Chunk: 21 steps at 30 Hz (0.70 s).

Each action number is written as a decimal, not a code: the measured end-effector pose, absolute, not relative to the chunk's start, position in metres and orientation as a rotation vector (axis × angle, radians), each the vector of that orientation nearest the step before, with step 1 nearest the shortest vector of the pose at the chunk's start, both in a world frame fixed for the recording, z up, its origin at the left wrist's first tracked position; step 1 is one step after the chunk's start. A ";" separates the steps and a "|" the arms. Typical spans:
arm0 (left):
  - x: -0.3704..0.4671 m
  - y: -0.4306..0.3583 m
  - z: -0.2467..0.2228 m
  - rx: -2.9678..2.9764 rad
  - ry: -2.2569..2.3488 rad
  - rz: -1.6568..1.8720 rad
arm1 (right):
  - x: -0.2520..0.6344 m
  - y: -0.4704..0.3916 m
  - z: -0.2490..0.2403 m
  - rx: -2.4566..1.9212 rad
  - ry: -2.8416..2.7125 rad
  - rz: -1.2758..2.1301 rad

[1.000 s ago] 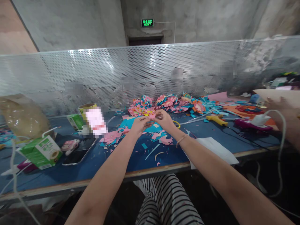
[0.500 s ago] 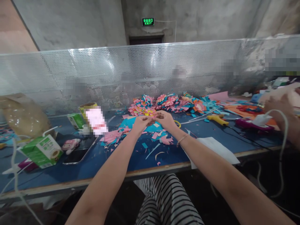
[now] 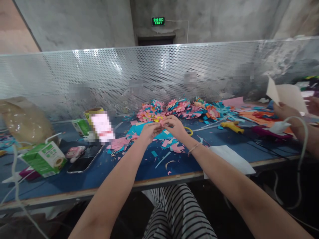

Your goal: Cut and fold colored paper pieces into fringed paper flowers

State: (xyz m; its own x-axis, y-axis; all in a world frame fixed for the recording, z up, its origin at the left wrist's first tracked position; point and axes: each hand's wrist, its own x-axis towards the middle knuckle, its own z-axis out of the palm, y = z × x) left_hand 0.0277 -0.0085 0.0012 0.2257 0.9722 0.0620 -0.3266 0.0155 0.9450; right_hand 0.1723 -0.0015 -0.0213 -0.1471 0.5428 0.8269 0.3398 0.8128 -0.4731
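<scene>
My left hand and my right hand meet fingertip to fingertip above the blue table. Both are closed in a pinch around something small between them, which I cannot make out. Beneath them lies a blue paper sheet. Just behind are paper flowers in pink, blue and yellow. Pink and blue paper scraps lie to the left of my hands, and more cut pieces are in front of them.
A phone, a green drink carton and a plastic bag are at the left. On the right are a yellow glue gun, a white sheet and another person's hand holding paper. A perforated metal screen stands behind.
My hands remain together, with the fingers slightly shifted. The other person's paper is now raised and more upright, and their hand has moved left.
</scene>
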 end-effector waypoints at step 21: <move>0.030 -0.011 -0.002 1.116 0.850 1.259 | 0.174 -0.002 -0.025 -0.702 -1.921 -0.031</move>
